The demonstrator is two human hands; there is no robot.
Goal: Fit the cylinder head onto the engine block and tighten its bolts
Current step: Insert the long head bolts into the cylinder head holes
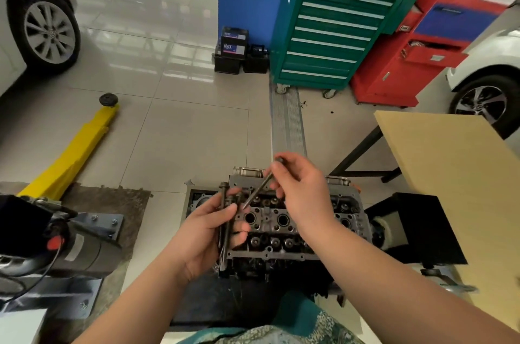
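Note:
The dark metal cylinder head [281, 227] sits on the engine block low in the middle of the view, its round bores facing up. My left hand [209, 231] grips a bundle of long head bolts [225, 219] upright over the head's left end. My right hand [302, 189] pinches one single bolt [260, 187] by its top, slanted with the tip pointing down-left toward the head's upper face. The bolt's tip hangs above the head, apart from it.
A yellow lift arm [76, 151] lies on the tiled floor at left, with a dark motor unit [56, 234] below it. A wooden tabletop [450, 172] stands at right. Green [334, 31] and red [427, 42] tool cabinets stand behind, and car wheels show at both edges.

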